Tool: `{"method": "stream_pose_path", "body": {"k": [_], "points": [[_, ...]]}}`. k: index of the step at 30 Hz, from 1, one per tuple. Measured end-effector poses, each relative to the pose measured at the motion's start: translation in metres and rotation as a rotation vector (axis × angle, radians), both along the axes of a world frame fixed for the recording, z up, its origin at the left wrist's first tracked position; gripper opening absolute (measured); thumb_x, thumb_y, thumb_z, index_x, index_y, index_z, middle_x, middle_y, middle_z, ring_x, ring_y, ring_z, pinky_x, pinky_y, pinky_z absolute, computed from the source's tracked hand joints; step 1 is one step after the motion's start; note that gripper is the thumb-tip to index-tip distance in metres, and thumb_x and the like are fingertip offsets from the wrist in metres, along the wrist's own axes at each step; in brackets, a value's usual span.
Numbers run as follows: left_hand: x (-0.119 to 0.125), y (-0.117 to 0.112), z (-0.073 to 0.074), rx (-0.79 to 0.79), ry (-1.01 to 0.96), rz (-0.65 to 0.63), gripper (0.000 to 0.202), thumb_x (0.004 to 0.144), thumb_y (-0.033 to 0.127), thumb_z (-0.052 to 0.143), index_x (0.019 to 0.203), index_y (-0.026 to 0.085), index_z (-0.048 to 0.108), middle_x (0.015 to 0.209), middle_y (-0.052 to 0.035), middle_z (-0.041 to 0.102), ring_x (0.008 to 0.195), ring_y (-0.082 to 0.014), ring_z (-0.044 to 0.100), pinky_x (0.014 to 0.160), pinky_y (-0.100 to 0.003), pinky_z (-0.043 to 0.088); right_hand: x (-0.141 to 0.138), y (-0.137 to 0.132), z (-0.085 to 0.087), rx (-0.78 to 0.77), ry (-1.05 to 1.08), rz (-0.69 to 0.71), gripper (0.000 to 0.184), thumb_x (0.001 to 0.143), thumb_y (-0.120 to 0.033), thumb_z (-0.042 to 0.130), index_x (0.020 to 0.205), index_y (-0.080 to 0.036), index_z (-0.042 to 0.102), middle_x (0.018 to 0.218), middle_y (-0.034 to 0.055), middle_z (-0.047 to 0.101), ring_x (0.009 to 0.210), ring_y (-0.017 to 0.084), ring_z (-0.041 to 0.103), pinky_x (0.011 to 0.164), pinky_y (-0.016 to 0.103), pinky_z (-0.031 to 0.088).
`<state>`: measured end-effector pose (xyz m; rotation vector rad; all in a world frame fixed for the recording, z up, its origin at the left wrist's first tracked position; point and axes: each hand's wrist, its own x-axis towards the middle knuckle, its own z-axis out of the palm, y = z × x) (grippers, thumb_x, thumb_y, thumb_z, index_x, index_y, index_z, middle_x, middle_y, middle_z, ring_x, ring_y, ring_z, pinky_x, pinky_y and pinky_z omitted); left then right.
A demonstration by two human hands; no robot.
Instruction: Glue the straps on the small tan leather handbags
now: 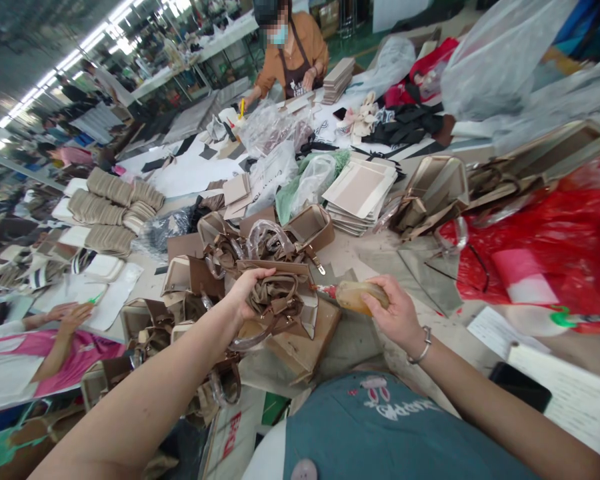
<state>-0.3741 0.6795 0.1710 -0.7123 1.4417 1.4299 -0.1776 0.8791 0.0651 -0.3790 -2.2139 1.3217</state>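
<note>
Left hand (pixel 247 288) curls fingers over a tan handbag (pixel 285 303), likely light and floppy, best held at its rim; right hand (pixel 396 315), at three o'clock, clasps a bottle (pixel 356 296)

Bag (pixel 275 300): brown leather-like material, matt, soft folds. Handles (pixel 270 237): wrapped in clear glossy film. Bottle (pixel 360 295): translucent amber plastic, smeared, dull. Bracelet (pixel 423 347): polished metal. Panels (pixel 360 190): stiff beige card, matt, smooth. Sheet (pixel 555 247): thin red plastic, crinkled, glossy.

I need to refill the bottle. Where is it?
Head view, centre: the bottle is in the right hand, tip toward the bag under the left hand.
</note>
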Motion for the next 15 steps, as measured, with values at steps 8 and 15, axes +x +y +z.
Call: {"method": "stream_pose_path", "body": {"k": [8,15], "points": [[0.001,0.000,0.002,-0.014,0.045,-0.049,0.020,0.076,0.019,0.053,0.083,0.004,0.064,0.066,-0.0132,0.071,0.056,-0.0242,0.068,0.052,-0.038,0.057,0.016,-0.009,-0.017,-0.054,-0.143,0.069,0.016,0.082,-0.030,0.054,0.095,-0.020,0.054,0.088,0.0033,0.057,0.084,0.018,0.055,0.076,0.031,0.044],[0.004,0.000,0.005,-0.017,0.032,-0.029,0.016,0.076,0.020,0.054,0.075,0.007,0.063,0.056,-0.0108,0.068,0.046,-0.0227,0.064,0.044,-0.035,0.055,0.019,-0.011,-0.017,-0.082,-0.167,-0.017,0.021,0.082,-0.033,0.055,0.099,-0.021,0.053,0.093,0.0032,0.057,0.087,0.018,0.055,0.080,0.031,0.043]]}}
